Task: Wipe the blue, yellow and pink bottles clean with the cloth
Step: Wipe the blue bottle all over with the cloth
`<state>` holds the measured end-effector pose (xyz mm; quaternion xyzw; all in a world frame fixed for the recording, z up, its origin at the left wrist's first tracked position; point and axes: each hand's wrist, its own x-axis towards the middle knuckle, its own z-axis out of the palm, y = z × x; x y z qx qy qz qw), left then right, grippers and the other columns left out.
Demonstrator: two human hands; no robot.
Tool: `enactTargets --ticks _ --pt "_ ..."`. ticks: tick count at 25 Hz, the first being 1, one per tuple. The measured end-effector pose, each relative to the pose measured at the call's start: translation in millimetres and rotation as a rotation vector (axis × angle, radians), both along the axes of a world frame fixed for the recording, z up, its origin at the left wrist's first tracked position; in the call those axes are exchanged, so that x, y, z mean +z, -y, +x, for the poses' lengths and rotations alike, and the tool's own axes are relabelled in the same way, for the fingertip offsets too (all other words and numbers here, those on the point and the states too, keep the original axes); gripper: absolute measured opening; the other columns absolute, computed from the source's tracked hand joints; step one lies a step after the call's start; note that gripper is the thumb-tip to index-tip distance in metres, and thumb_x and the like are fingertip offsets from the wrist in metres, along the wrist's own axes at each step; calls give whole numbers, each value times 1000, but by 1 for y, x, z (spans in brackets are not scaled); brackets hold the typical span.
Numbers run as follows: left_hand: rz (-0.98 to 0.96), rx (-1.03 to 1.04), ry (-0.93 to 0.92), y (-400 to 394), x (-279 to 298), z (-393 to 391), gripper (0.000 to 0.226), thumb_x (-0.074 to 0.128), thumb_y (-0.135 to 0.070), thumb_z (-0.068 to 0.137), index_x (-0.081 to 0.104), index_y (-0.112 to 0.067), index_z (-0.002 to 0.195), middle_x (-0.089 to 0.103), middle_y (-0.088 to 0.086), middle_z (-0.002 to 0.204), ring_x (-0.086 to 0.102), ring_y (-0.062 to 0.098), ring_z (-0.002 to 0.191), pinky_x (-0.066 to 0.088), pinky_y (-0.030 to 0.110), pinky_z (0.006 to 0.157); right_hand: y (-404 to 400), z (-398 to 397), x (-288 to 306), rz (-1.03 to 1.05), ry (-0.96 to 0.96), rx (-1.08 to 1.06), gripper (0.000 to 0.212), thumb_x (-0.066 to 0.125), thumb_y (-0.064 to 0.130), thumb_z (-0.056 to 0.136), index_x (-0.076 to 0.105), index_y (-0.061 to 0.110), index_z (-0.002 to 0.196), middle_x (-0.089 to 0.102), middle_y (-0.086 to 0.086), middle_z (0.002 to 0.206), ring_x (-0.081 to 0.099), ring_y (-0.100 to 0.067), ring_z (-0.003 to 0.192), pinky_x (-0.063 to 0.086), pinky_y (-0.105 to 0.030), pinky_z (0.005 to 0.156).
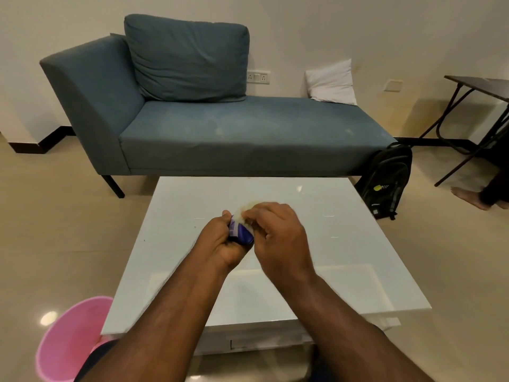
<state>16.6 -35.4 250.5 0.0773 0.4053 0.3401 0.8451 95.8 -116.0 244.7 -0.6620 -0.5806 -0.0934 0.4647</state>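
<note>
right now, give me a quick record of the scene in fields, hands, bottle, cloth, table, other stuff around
left hand: gripping the blue bottle
right hand: pressing the cloth on the bottle's top end
bottle: held above the white table, not resting on it
yellow and pink bottles: not in view
floor: pink bucket left of the table
behind: blue sofa, black backpack
</note>
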Motion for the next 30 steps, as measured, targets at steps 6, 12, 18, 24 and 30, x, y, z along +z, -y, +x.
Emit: enactTargets --ticks 6,12,18,24,30 --pt "-12 -73 24 -5 -4 -3 44 56 -39 98 54 -8 130 66 18 95 65 29 84 57 45 69 10 -5 -15 4 18 67 19 66 11 83 69 12 101 69 -2 99 56 -9 95 40 -9 89" --pt "48 -102 69 1 -4 -4 34 61 -37 90 60 -8 107 62 11 70 60 20 59 57 29 54 14 -18 -17 41 -245 123 18 61 8 88 69 14 102 67 2 104 59 -5 98 47 -12 86" --pt "183 -194 90 9 -17 -7 37 55 -26 90 61 -7 121 70 14 87 67 25 66 59 40 69 0 -1 -15 16 -479 3 20 65 20 89 63 40 92 64 25 93 62 -5 92 52 -42 86" --pt "249 -228 -23 9 -11 -3 34 50 -31 95 63 -9 116 69 11 78 66 21 59 58 34 60 -3 -1 -8 -82 -434 16 8 63 27 91 66 25 97 62 16 94 60 -2 87 52 -23 81" --pt "322 -218 -98 11 -21 -2 41 53 -48 96 64 -12 112 71 12 75 69 22 62 60 34 59 10 -12 -15 -60 -318 67 15 59 31 91 66 23 101 60 15 97 59 1 89 50 -17 84"
